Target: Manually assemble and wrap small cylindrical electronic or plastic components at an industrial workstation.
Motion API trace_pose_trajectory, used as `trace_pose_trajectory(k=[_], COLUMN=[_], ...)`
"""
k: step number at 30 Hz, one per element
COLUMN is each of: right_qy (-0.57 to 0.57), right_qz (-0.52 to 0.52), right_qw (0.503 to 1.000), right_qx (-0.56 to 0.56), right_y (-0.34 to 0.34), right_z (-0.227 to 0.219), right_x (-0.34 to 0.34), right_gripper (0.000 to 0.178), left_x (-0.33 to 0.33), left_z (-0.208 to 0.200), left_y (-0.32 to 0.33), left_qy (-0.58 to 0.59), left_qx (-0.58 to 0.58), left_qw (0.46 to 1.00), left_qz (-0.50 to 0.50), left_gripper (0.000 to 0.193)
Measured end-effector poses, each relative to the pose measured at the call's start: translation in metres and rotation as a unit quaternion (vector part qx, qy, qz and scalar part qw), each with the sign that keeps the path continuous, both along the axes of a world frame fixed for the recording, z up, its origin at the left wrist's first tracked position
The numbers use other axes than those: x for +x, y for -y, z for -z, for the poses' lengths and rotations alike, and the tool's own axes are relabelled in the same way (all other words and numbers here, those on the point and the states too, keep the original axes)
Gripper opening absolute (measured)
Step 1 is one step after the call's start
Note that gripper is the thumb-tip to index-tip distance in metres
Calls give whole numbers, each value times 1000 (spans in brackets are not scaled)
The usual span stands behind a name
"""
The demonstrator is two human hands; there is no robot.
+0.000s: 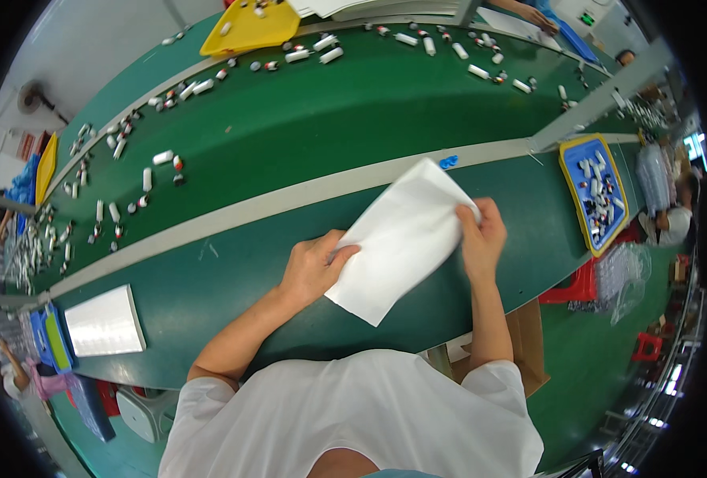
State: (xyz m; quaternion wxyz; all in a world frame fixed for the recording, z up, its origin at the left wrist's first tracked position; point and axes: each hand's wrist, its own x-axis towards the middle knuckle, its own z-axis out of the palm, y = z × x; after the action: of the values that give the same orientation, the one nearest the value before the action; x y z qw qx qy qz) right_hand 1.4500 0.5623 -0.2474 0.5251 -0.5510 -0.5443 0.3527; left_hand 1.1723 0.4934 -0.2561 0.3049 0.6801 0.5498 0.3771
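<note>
I hold a flat white sheet, perhaps a folded carton blank (401, 239), over the green bench (234, 287) in front of me. My left hand (315, 267) pinches its left edge with the thumb on top. My right hand (481, 237) grips its right edge near the upper corner. The sheet is tilted, one corner pointing away from me toward a small blue piece (448, 162) on the grey rail.
A stack of white sheets (105, 321) lies at my left. The green conveyor belt (313, 119) carries several small white tubes. A yellow tray (250, 30) sits at the far side, a blue tray (594, 191) with small parts at my right. Other people work around the edges.
</note>
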Motion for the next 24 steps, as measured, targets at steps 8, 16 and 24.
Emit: trace_pose_trajectory(k=[8, 16, 24], right_qy=[565, 451, 357], right_qz=[383, 262, 253], right_qw=[731, 852, 896], right_qx=[-4, 47, 75], right_y=[132, -5, -31], right_z=[75, 125, 95], right_x=[329, 258, 243], right_gripper=[27, 26, 26], left_x=[-83, -250, -280], left_z=[-40, 7, 5], left_y=[52, 187, 213], left_qy=[0, -489, -503], left_qx=[-7, -199, -137], left_qw=[983, 654, 649], left_qz=[-184, -542, -554], left_gripper=[23, 81, 47])
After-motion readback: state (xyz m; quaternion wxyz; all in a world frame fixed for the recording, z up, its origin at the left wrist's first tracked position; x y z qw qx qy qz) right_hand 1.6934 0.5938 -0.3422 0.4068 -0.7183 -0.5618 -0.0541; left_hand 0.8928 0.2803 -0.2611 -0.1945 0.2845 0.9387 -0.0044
